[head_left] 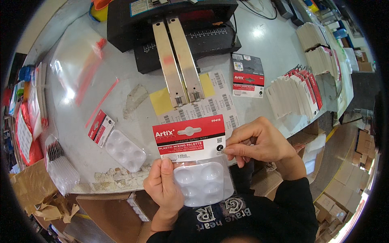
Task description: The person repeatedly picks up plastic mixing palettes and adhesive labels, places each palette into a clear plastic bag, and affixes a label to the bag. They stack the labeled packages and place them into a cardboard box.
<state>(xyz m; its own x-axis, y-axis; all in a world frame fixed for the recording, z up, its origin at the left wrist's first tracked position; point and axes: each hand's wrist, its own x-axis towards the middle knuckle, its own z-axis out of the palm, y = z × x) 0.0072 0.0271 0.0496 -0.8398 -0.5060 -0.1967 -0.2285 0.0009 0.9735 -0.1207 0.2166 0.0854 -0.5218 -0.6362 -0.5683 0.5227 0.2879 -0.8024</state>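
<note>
Palette pack (194, 162) held above the near edge of the bench (133, 81), between both hands, close to the person's chest. Pack consists of a white plastic mixing palette with round wells inside a clear bag, topped by a red and white header card (189, 137). Long axis runs roughly away from the person, leaning slightly to the left at the top; header card end points toward the bench, well end toward the body. Printed face is up, facing the camera.

Left hand (164, 188) grips the pack from the lower left, thumb pressed flat on the lower edge of the header card, fingers (150, 182) curled behind the bag. Right hand (259, 141) pinches the right edge of the header card between thumb and forefinger, remaining fingers curled.

Second identical pack (119, 141) lies flat on the bench to the left, long axis diagonal. Black machine (170, 24) with two metal bars (178, 65) stands beyond, barcode labels (210, 103) beneath the bars. Stacked header cards (296, 93) lie to the right.
</note>
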